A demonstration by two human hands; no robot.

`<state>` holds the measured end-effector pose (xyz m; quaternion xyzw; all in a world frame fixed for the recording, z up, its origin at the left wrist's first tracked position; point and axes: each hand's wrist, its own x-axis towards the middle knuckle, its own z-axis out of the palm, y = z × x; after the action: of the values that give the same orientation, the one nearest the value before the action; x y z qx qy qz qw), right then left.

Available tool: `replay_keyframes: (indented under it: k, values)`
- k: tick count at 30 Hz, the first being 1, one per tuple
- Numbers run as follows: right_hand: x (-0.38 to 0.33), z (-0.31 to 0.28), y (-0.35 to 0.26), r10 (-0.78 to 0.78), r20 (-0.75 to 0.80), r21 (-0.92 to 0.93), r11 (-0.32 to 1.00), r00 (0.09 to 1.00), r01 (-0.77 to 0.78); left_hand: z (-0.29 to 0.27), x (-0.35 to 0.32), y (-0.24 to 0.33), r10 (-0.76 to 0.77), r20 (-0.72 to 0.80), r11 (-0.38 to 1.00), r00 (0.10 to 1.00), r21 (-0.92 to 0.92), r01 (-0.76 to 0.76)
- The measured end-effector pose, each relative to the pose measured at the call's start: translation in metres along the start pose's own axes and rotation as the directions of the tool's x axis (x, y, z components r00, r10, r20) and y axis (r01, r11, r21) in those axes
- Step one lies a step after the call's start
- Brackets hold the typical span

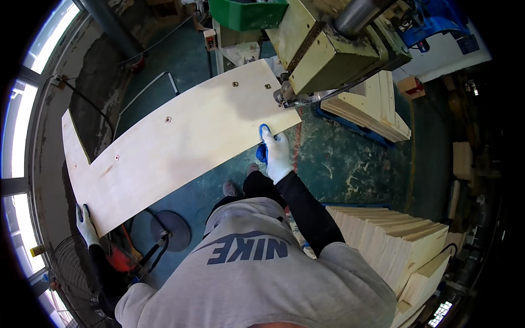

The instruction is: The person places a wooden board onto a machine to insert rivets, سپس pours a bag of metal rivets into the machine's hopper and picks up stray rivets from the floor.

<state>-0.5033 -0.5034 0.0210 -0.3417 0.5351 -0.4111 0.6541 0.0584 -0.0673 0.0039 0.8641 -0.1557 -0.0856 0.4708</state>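
Note:
A large pale plywood panel [164, 153], curved along its far edge and notched at the far left, stretches across in front of me. Several small metal inserts, such as this insert [168, 119], dot its face. At the panel's lower left corner, my left hand [86, 225] in a white and dark glove grips the edge. My right hand [278, 156], in a white glove with blue fingers, clamps the near edge toward the right end, thumb on top and fingers below. The panel's right end lies under the head of a cream-coloured machine [333, 63], by its metal tip [285, 93].
Stacked plywood panels [372, 104] sit on a blue pallet right of the machine. Another tall stack [388, 240] stands close at my right. A wire-cage fan [74, 273] and a round base [170, 230] are at lower left. A green bin [249, 15] is mounted beyond the panel.

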Motion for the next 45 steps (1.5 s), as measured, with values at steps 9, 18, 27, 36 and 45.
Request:
replay_keyframes:
  k: [9,18,27,36,45]
  values:
    - [0.007,0.002,0.009,0.028,0.011,0.018,0.999,1.0,-0.028,-0.012,0.027,-0.006,0.031,-0.032,0.997,0.999,-0.072,-0.033]
    - [0.012,-0.003,0.011,-0.138,0.048,0.106,0.986,0.989,0.133,-0.019,-0.014,0.01,0.018,0.005,0.995,1.0,-0.103,-0.018]
    - [-0.072,-0.036,0.012,0.102,0.25,0.171,0.974,0.963,-0.147,-0.118,-0.041,-0.01,-0.066,-0.013,0.996,0.998,-0.054,0.065]
    - [-0.077,-0.176,0.012,-0.215,0.081,0.682,0.724,0.973,0.103,0.012,-0.197,0.097,-0.14,0.447,0.987,0.884,-0.013,0.163]
    - [-0.059,-0.253,0.038,-0.079,-0.191,0.395,0.906,0.978,0.15,0.372,-0.469,0.17,-0.167,0.733,0.936,0.66,-0.091,0.339]
